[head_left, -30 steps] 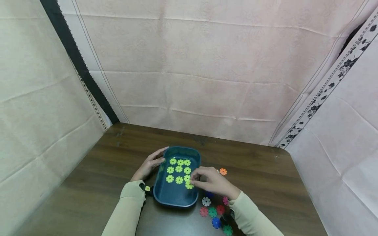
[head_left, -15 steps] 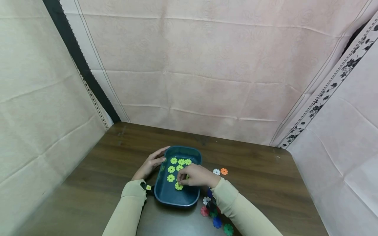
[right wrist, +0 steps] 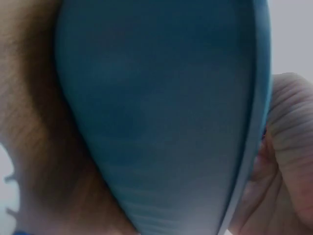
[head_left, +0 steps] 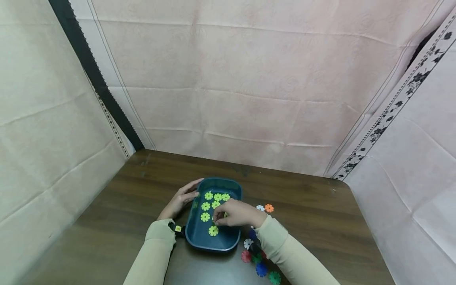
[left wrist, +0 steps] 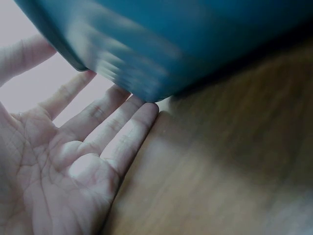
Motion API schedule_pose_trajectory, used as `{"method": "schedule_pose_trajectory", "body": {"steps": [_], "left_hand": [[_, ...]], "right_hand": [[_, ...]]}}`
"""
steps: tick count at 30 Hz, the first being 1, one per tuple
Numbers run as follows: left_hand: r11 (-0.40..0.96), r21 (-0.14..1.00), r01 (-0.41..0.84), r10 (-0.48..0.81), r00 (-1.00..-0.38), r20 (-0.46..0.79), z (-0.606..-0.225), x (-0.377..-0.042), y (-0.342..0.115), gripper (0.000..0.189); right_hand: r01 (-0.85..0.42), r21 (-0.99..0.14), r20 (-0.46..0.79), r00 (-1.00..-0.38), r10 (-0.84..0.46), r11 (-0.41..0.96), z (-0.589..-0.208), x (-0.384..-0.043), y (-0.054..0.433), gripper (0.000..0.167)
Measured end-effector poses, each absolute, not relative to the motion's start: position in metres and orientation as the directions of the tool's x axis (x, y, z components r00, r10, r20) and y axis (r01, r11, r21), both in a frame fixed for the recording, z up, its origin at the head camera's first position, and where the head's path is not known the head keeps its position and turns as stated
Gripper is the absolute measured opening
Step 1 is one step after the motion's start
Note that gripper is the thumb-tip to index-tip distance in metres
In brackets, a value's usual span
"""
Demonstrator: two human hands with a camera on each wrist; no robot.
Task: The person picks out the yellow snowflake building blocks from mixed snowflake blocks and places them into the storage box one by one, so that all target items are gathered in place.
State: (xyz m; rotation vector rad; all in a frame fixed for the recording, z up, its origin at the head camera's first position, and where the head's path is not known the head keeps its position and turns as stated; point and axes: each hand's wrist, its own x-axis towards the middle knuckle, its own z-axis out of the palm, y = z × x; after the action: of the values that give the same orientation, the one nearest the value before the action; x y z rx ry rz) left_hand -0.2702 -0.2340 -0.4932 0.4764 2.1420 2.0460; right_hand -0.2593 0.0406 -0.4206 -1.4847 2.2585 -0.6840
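Observation:
A dark blue tray (head_left: 213,241) stands on the table, holding several yellow-green notched discs (head_left: 205,206) laid in rows. My left hand (head_left: 181,200) rests against the tray's left side. In the left wrist view its outstretched fingers (left wrist: 129,139) touch the tray's outer wall. My right hand (head_left: 236,213) hovers inside the tray, fingers bent and thumb and fingertips close together. Just below those fingertips lies one yellow-green disc (head_left: 213,230), apparently free of them. The hand covers some of the other discs. In the right wrist view, the tray wall (right wrist: 161,107) hides most of the fingers.
Right of the tray lie loose discs: orange (head_left: 269,208), white (head_left: 260,207), red (head_left: 246,256), blue (head_left: 261,270) and green (head_left: 274,278). My right sleeve (head_left: 285,245) passes over some of them. Cloth hangings (head_left: 235,79) enclose the wooden table (head_left: 303,198) at the back and sides.
My right hand has moved left over the tray with a yellow-green disc, which now lies lower, below the fingertips. My left hand and the tray have stayed in place.

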Motion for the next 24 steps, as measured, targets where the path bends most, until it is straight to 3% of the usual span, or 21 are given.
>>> {"method": "schedule_pose_trajectory", "body": {"steps": [6, 15, 24], "left_hand": [[0.026, 0.99, 0.135, 0.328, -0.937, 0.119, -0.495, -0.269, -0.234, 0.053], [0.03, 0.989, 0.145, 0.314, -0.941, 0.128, -0.495, -0.27, -0.233, 0.054], [0.144, 0.983, 0.115, 0.259, -0.963, 0.074, -0.486, -0.263, -0.241, 0.057]], "right_hand": [[-0.753, -0.577, 0.011, -0.394, -0.919, 0.316, -0.415, -0.256, 0.046, 0.011], [-0.729, -0.607, 0.078, -0.451, -0.889, 0.316, -0.406, -0.259, 0.067, 0.014], [-0.762, -0.594, 0.314, -0.514, -0.798, 0.257, -0.408, -0.268, 0.105, 0.017]]}}
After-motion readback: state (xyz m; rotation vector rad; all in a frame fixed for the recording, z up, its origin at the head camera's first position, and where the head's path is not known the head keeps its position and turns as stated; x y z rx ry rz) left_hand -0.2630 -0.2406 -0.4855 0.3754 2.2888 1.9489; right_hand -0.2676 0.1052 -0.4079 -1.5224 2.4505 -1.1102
